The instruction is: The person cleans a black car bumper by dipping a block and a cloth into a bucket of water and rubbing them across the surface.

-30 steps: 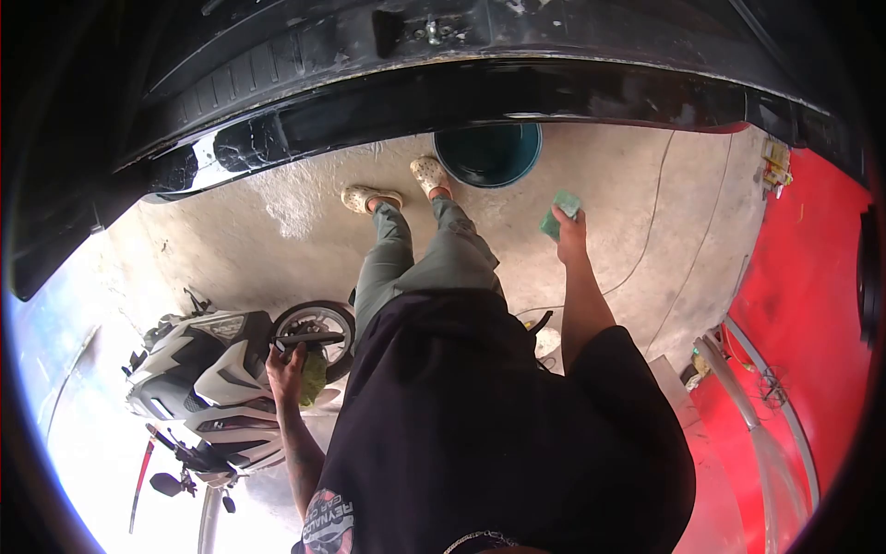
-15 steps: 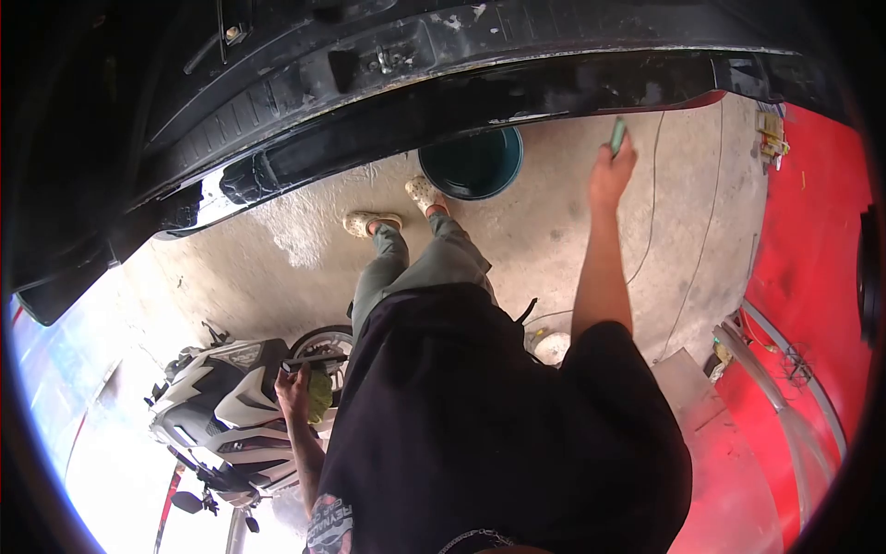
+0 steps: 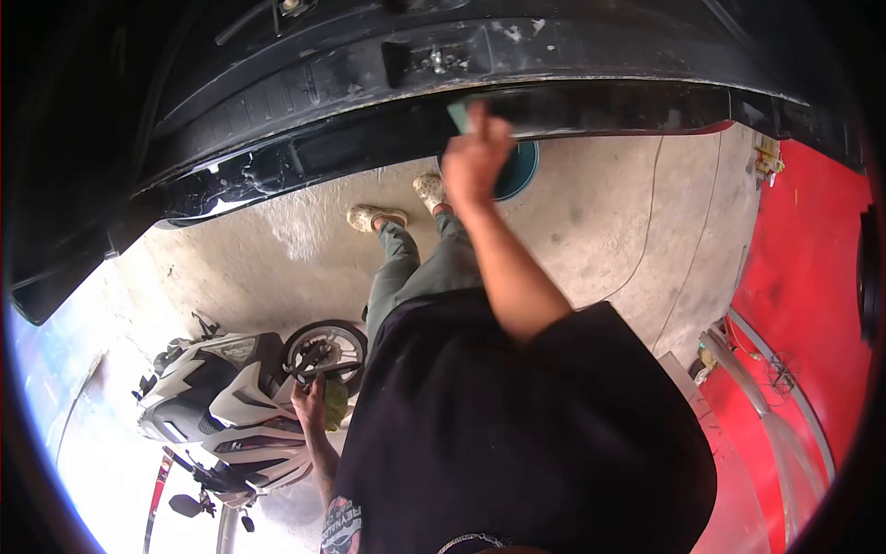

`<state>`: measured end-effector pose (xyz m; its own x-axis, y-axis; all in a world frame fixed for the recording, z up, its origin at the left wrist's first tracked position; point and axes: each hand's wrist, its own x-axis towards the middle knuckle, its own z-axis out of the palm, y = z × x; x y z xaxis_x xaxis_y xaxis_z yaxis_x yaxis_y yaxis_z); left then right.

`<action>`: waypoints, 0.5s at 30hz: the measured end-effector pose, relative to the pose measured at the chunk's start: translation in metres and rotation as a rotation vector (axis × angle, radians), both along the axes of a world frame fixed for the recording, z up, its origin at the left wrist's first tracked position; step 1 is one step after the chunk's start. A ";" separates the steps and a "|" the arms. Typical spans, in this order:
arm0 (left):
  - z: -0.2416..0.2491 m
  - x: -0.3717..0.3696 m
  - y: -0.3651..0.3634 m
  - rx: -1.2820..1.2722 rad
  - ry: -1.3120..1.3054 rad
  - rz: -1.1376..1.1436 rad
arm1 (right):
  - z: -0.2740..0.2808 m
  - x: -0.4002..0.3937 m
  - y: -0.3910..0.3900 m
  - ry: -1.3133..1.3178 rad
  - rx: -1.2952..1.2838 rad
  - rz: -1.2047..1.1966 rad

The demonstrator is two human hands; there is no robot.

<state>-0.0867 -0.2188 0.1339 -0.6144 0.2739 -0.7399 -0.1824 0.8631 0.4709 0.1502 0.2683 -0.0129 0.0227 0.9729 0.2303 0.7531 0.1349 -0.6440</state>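
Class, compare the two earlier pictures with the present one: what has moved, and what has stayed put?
The right hand, gripping the green sponge, rose from beside the teal bucket and swept leftward, now pressing the sponge against the black car body edge. The left hand stays low beside the motorcycle, holding a yellow-green cloth. Feet and bucket are unmoved.

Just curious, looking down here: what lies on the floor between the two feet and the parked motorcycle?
In the head view, only bare concrete floor lies between the feet and the motorcycle; the person's trouser legs cross its right edge.
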 end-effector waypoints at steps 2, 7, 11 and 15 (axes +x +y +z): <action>0.011 -0.005 -0.004 -0.161 0.041 -0.040 | 0.000 -0.084 -0.038 0.001 -0.057 0.037; 0.038 -0.004 -0.026 -0.149 0.108 0.100 | 0.009 -0.248 -0.107 0.210 -0.162 0.288; 0.052 0.009 -0.049 -0.135 0.181 0.170 | 0.034 -0.286 -0.132 0.175 -0.523 0.626; 0.034 0.023 -0.085 -0.279 0.116 0.151 | 0.034 -0.236 -0.115 0.218 -0.792 1.072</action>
